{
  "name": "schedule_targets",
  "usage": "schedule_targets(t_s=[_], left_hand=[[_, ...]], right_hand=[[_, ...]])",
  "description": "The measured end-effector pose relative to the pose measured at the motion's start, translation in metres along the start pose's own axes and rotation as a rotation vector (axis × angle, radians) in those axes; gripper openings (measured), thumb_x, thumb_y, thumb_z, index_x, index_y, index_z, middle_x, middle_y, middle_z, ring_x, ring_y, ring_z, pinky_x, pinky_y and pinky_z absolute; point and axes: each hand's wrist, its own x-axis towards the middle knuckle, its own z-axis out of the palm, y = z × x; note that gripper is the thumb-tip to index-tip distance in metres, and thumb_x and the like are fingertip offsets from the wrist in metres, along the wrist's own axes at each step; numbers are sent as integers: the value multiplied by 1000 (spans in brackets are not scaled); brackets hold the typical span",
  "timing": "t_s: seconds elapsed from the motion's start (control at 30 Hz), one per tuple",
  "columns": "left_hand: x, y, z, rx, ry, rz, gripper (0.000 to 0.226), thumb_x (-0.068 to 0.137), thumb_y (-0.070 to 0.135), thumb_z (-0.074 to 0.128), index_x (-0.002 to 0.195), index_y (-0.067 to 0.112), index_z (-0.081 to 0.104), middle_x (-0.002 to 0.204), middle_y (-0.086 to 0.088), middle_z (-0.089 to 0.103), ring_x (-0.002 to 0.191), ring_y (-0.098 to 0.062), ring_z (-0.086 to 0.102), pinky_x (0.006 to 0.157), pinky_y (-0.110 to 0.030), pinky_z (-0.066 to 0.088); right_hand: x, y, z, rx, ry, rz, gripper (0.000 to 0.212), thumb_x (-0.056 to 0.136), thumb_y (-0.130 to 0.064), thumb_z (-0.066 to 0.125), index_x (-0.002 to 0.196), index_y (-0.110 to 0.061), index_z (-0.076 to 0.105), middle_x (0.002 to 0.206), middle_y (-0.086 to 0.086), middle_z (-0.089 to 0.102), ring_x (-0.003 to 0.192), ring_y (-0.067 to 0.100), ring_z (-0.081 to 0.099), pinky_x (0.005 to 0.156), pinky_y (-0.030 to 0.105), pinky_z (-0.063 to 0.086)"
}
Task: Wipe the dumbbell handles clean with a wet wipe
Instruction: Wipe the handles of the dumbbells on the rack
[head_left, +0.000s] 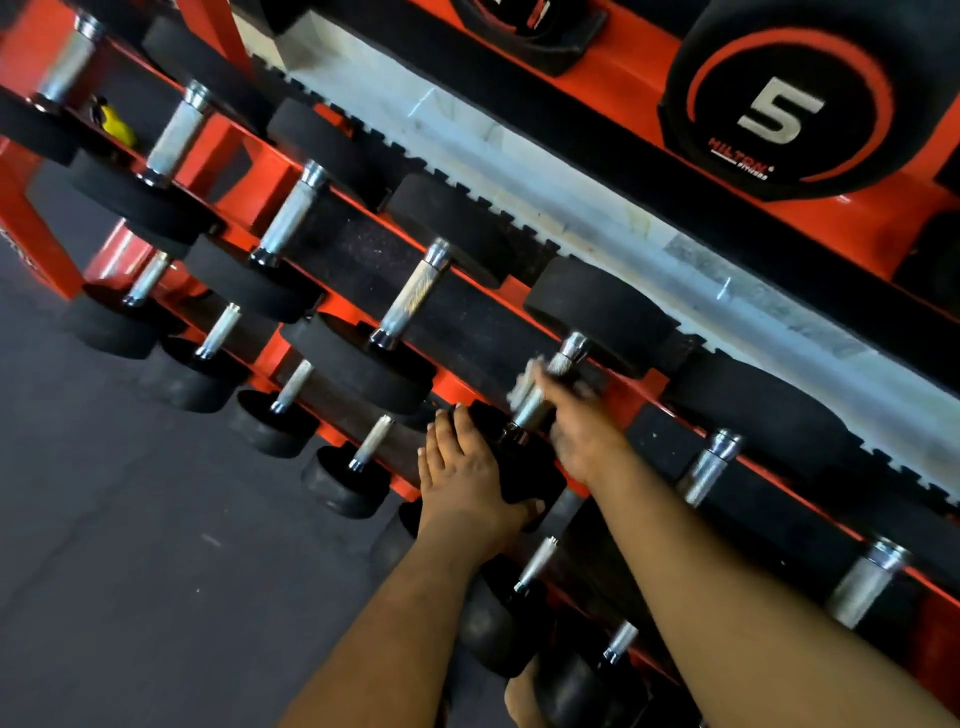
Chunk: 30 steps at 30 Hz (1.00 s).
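Plainly, the risk sits with the round rubber head (511, 457): the left hand (467, 478) only cups it with curled fingers and thumb, so a hard rub could roll the dumbbell off the front edge of the orange rack (644, 387). The right hand (574, 415), blurred, grips a pale wet wipe (524, 382) around the knurled steel handle (540, 392), midway along the middle shelf. Wet chrome may slip.
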Motion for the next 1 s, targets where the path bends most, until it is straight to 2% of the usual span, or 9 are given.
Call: schedule_targets(t_s=[0.2, 0.27, 0.37, 0.43, 0.53, 0.63, 0.8, 0.9, 1.0], left_hand=[[0, 4, -5, -25, -41, -15, 142, 71, 54, 83, 158, 8, -19, 168, -16, -16, 155, -30, -16, 127, -46, -6], [-7, 5, -14, -21, -77, -18, 141, 73, 53, 83, 158, 9, -20, 168, -15, -17, 156, -30, -14, 127, -48, -3], [-20, 0, -26, -50, -126, 7, 129, 81, 54, 77, 160, 14, -17, 169, -12, -12, 157, -28, -6, 127, -49, 6], [-42, -1, -39, -198, -141, 51, 111, 87, 54, 72, 163, 14, 2, 169, -14, 12, 156, -30, 13, 125, -45, 19], [-88, -3, -58, -447, -99, 79, 70, 91, 59, 64, 145, 18, 48, 138, -3, 61, 129, -21, 56, 108, -35, 45], [-133, 0, -83, -582, -94, 72, 45, 96, 51, 62, 121, 14, 68, 101, 6, 72, 93, -14, 66, 78, -22, 51], [-208, 7, -125, -844, -162, 94, 20, 95, 17, 71, 110, 4, 69, 81, 1, 73, 64, -11, 65, 54, -24, 50], [-241, 5, -142, -850, -128, 147, 26, 90, 16, 77, 104, -4, 67, 79, -9, 70, 62, -15, 63, 51, -26, 49], [-263, 5, -155, -709, 38, 213, 23, 86, 26, 80, 88, 7, 66, 71, -3, 69, 60, -18, 61, 54, -31, 49]], right_hand=[[-35, 26, -10, -479, 193, -80, 11, 97, -17, 64, 105, -10, 67, 94, 6, 72, 90, 23, 70, 72, 25, 56], [-59, 16, -10, -450, 231, -120, 10, 97, -6, 60, 98, -12, 68, 88, 3, 71, 85, 21, 67, 69, 21, 54], [-100, -1, -4, -208, 176, -92, 18, 100, -5, 56, 99, -18, 69, 99, 5, 74, 94, 23, 69, 81, 37, 57], [-135, -18, 4, -103, 130, -87, 18, 102, -7, 54, 107, -18, 68, 105, 7, 74, 97, 22, 69, 77, 36, 57], [-191, -32, 15, -33, 101, -121, 21, 102, -6, 54, 118, -14, 65, 112, 11, 73, 101, 26, 69, 77, 37, 58], [-247, -31, 27, -14, 83, -189, 21, 98, 0, 56, 110, -13, 68, 113, 17, 73, 101, 29, 68, 93, 46, 54], [-330, -39, 47, 117, 85, -166, 21, 96, 2, 57, 114, -1, 67, 98, 17, 75, 88, 32, 68, 83, 45, 55], [-369, -41, 59, 170, 18, -159, 18, 97, 1, 57, 111, -2, 67, 94, 17, 75, 79, 27, 70, 70, 36, 59], [-393, -45, 62, 161, -44, -185, 17, 95, 0, 60, 111, -3, 67, 103, 18, 75, 87, 28, 70, 79, 39, 58]])
